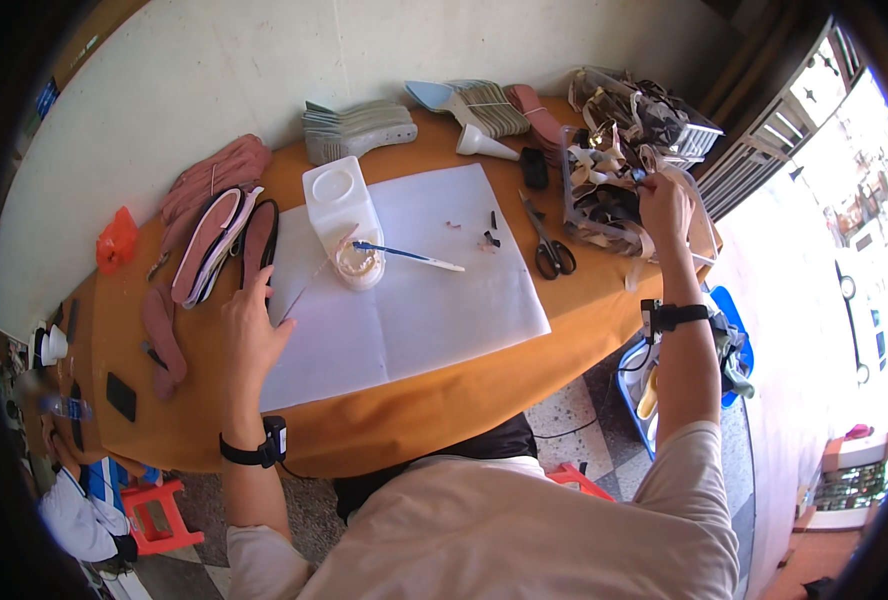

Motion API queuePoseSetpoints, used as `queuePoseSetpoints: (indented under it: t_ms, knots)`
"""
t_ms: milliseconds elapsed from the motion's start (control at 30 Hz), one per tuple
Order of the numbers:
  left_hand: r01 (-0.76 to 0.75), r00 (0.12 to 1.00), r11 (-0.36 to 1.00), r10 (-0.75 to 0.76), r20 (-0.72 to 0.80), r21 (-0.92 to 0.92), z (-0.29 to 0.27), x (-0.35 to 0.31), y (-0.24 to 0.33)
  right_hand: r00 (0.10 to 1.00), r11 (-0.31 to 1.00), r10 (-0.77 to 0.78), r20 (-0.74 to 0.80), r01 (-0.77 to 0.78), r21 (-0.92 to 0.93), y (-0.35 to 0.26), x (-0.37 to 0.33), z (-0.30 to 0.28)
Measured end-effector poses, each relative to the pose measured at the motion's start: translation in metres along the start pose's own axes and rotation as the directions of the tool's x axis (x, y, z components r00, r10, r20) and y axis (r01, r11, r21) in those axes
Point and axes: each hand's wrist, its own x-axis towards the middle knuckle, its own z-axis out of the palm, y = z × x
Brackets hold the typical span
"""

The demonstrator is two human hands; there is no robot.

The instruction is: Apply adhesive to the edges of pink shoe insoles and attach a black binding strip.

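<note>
My left hand (252,325) is low over the left edge of the white sheet (444,330), thumb and fingers apart. Its fingertips are at the lower end of a dark-edged pink insole (259,238); I cannot tell whether they touch. Beside the thumb lies a thin pinkish strip or stick (309,285), reaching toward a white container (339,205) with an open round mouth. A blue-and-white brush (414,257) rests across that mouth. On the far right, my right hand (667,205) is over a clear bin (704,215) of fabric scraps, fingers closed round something small I cannot make out.
Scissors (549,240) lie left of the bin. Stacked pale pieces (359,130), a white cone-shaped nozzle (484,145) and a second scrap basket (699,140) line the back. Pink pieces (214,180) and a phone (121,397) are left. A blue bin (629,390) stands below.
</note>
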Motion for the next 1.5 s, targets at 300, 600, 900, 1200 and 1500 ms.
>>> queuePoseSetpoints:
  t_ms: [300,600,900,1200,1500]
  knots:
    - [0.018,1.000,0.993,-0.019,0.013,0.114,0.004,-0.005,0.015,0.905,0.796,0.235,-0.354,0.030,0.605,0.002,0.025,-0.049]
    - [-0.218,0.975,0.942,0.197,-0.105,-0.254,0.003,-0.021,0.082,0.928,0.388,0.021,-0.371,0.335,0.859,-0.100,-0.052,-0.117]
    - [-0.481,0.826,0.672,0.562,-0.036,-0.563,0.012,-0.023,0.165,0.677,0.282,-0.709,-0.197,0.529,0.800,-0.194,-0.178,-0.083]
    - [-0.187,0.899,0.575,0.427,0.098,-0.796,0.042,-0.024,0.162,0.706,0.309,-0.708,-0.012,0.325,0.894,-0.189,-0.199,-0.058]
    - [0.112,0.908,0.654,0.238,0.345,-0.748,0.026,-0.036,0.151,0.583,0.417,-0.810,0.071,0.485,0.768,-0.161,-0.180,-0.049]
